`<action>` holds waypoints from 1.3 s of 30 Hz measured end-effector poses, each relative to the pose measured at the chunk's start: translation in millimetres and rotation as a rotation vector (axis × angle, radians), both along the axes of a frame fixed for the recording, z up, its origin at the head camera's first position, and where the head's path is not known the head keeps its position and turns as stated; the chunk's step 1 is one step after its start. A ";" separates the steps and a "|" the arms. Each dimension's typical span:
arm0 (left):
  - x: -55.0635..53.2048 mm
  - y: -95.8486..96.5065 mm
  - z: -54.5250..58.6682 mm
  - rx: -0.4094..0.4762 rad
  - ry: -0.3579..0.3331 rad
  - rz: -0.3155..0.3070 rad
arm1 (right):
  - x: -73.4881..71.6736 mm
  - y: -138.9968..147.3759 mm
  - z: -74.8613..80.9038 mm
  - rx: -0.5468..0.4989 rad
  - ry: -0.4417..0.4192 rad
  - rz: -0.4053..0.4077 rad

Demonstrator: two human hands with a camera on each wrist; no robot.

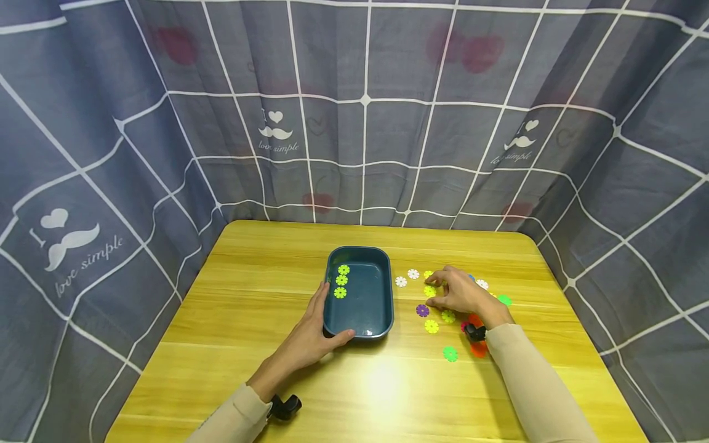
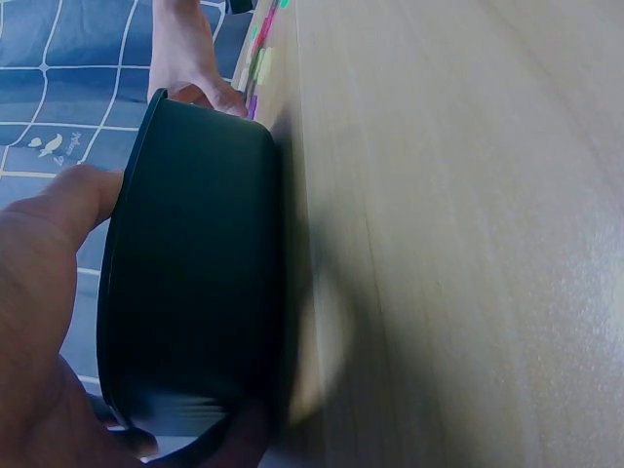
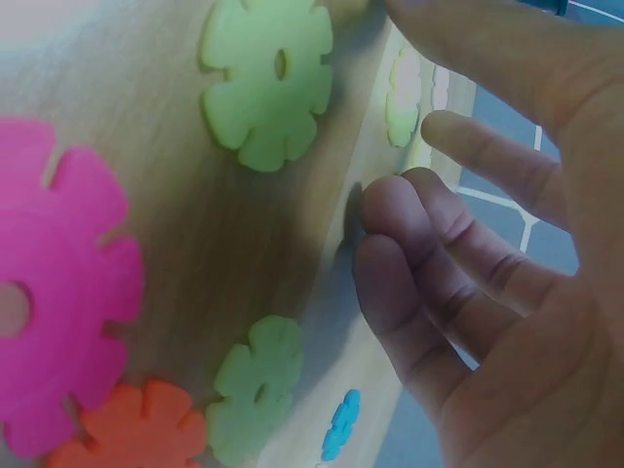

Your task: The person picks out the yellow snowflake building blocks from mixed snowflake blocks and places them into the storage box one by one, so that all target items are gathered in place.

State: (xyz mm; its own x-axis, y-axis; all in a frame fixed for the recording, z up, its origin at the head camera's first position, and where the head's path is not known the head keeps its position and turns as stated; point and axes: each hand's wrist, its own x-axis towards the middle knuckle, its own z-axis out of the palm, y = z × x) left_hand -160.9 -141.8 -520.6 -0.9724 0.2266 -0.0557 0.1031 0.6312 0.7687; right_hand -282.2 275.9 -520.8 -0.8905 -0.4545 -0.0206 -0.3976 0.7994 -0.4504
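Note:
My left hand (image 1: 310,335) holds the near left corner of a dark blue-green plastic tray (image 1: 385,329). Its fingers lie along the left wall, and the thumb (image 2: 83,195) touches the near rim. Three yellow-green flower-shaped discs (image 1: 341,280) form a column inside the tray's left part. Over the scattered discs to the right hovers my right hand (image 1: 458,292), thumb and fingers apart with nothing visible between them. A yellow disc (image 1: 430,290) lies near its fingertips, and a purple disc (image 1: 423,311) is close to the thumb.
White discs (image 1: 401,282) lie beside the tray's right wall. Pink (image 3: 58,292), orange (image 3: 146,429) and blue (image 3: 341,425) discs lie around the right hand. A green disc (image 1: 450,354) is nearer the front of the wooden table (image 1: 249,271). Grey checked curtains (image 1: 332,129) enclose the table.

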 end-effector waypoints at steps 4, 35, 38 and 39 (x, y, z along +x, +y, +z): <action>0.0 -0.3 -0.4 -0.004 0.000 0.002 | -0.4 -0.4 -0.6 0.006 0.006 -0.001; 0.5 -0.8 0.4 0.001 0.003 0.001 | -3.2 -7.7 -0.5 -0.045 -0.053 0.000; 0.4 -0.7 0.5 0.002 0.006 0.001 | -3.3 -7.9 0.2 -0.045 -0.052 -0.003; 0.3 -0.6 0.6 0.001 0.006 0.000 | -3.3 -7.9 0.5 -0.046 -0.053 -0.003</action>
State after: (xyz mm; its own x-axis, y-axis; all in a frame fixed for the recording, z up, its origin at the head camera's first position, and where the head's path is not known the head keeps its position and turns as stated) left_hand -160.6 -142.4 -520.1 -0.9728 0.2262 -0.0492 0.1077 0.6303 0.7689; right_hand -285.5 268.0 -520.3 -0.8903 -0.4530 -0.0469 -0.3696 0.7788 -0.5068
